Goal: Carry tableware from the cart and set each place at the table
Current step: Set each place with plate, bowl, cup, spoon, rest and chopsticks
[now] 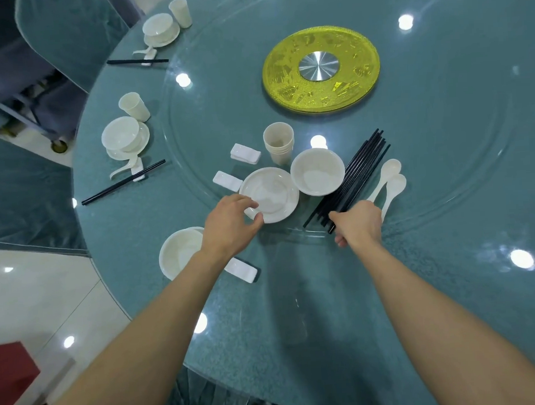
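Just left of the plate (272, 192), left hand (230, 223) pinches its rim; right of the plate, right hand (358, 225) curls round chopsticks (358, 171); third place underway; next likely lift plate toward bowl (178, 254) near-left of the plate.

- The left hand (230, 223) pinches the near rim of a small plate (275, 192) on the glass turntable (444, 147).
- The right hand (358, 223) curls round the near ends of a bundle of black chopsticks (357, 176).
- Between the two sits an empty bowl (318, 175), touching the plate, with stacked cups (278, 143) just behind it.
- Two white spoons (390, 176) lie beside the chopsticks.
- Another bowl (178, 254) stands near the table edge, half under the left wrist, with a chopstick rest (242, 269) just beside it.
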